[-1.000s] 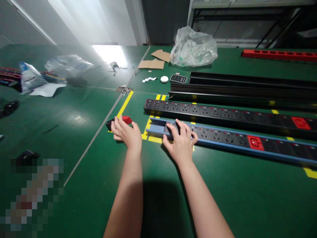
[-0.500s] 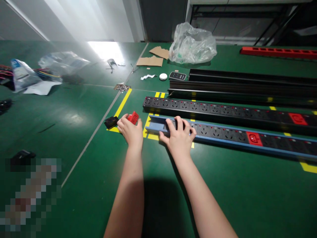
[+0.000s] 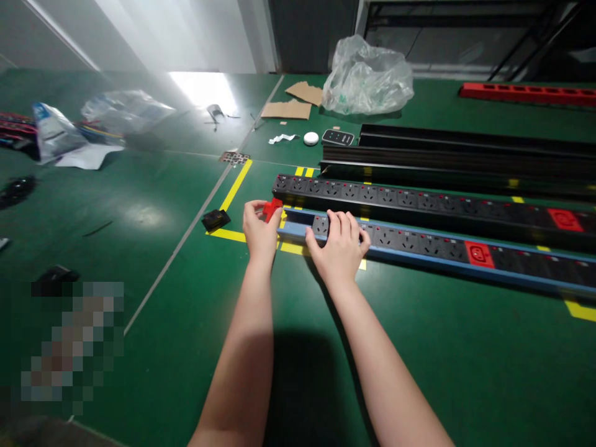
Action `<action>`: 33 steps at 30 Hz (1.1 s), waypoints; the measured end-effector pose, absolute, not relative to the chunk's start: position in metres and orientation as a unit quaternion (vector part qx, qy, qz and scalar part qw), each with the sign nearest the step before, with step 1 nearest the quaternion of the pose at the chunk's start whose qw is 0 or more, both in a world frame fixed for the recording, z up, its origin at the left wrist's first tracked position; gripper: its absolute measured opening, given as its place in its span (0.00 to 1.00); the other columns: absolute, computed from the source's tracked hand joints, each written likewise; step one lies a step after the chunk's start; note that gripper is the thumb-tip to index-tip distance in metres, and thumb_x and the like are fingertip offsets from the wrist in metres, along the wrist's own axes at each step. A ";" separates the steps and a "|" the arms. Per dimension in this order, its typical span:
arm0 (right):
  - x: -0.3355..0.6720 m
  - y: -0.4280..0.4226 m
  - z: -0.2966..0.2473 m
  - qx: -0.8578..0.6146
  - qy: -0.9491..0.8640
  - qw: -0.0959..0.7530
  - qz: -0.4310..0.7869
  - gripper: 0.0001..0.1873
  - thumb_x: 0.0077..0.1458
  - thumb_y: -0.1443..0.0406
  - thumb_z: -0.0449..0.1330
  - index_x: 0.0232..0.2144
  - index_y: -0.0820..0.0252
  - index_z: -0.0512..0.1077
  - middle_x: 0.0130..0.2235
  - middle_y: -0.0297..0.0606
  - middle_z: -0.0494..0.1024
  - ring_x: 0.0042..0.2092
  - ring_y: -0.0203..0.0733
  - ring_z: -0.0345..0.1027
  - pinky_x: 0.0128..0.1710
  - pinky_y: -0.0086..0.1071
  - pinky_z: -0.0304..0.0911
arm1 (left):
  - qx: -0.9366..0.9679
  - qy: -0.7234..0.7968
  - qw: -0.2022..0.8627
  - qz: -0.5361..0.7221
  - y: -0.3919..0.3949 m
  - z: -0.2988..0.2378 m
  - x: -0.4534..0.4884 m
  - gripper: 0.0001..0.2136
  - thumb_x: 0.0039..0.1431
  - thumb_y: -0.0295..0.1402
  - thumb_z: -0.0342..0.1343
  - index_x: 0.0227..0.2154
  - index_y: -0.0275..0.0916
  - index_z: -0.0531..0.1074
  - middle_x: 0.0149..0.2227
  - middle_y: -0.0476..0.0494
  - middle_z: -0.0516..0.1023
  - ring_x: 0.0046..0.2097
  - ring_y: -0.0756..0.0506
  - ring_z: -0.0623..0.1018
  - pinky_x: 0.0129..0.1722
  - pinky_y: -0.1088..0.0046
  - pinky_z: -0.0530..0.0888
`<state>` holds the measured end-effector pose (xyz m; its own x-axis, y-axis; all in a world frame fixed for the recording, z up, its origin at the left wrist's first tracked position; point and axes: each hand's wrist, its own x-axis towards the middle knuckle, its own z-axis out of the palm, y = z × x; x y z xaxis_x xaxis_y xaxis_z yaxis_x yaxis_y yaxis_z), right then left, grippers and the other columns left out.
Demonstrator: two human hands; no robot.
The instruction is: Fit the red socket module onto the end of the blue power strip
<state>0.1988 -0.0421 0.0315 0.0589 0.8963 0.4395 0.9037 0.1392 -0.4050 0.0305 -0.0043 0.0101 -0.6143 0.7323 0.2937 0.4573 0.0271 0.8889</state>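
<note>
My left hand point(image 3: 261, 236) pinches a red socket module point(image 3: 272, 209) between thumb and fingers, right at the left end of a blue-framed power strip point(image 3: 431, 246). My right hand point(image 3: 342, 254) rests over that strip, thumb on the near side and fingers across the black sockets, gripping it. Between the two hands, an open slot shows in the frame beside a black socket point(image 3: 321, 226). Farther right, a red socket point(image 3: 479, 254) sits among the black ones. A small black piece point(image 3: 215, 220) lies on the green surface left of my left hand.
Behind lie a black power strip point(image 3: 367, 192) and black rails point(image 3: 400, 158). A remote point(image 3: 338, 137), a white disc point(image 3: 311, 138), cardboard point(image 3: 286, 110) and a plastic bag point(image 3: 367, 77) are at the back. Wires and bags point(image 3: 56, 136) lie left; a red strip point(image 3: 526, 93) back right.
My left hand has carried the red socket module right, from near the black piece to the strip's left end. My right hand stays on the strip, its fingers closer together.
</note>
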 end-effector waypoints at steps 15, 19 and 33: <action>0.187 -0.036 0.037 -0.685 -0.646 0.335 0.020 0.19 0.62 0.60 0.55 0.53 0.56 0.74 0.55 0.42 0.78 0.63 0.52 0.63 0.66 0.52 0.41 | 0.413 0.690 0.124 0.581 -0.004 0.009 0.031 0.17 0.61 0.30 0.65 0.51 0.39 0.70 0.51 0.39 0.76 0.46 0.43 0.79 0.49 0.67 0.75; 0.190 -0.038 0.039 -0.680 -0.653 0.333 0.030 0.20 0.62 0.59 0.55 0.54 0.56 0.74 0.56 0.44 0.77 0.63 0.53 0.63 0.66 0.52 0.43 | 0.413 0.689 0.110 0.586 -0.004 0.011 0.031 0.15 0.68 0.34 0.57 0.55 0.39 0.70 0.53 0.39 0.76 0.53 0.41 0.77 0.54 0.66 0.74; 0.200 -0.039 0.041 -0.669 -0.668 0.324 0.022 0.20 0.66 0.65 0.51 0.56 0.56 0.74 0.58 0.41 0.78 0.64 0.48 0.64 0.69 0.52 0.39 | 0.421 0.714 0.107 0.549 -0.009 0.016 0.030 0.08 0.66 0.39 0.56 0.38 0.39 0.72 0.43 0.42 0.75 0.37 0.45 0.77 0.41 0.68 0.75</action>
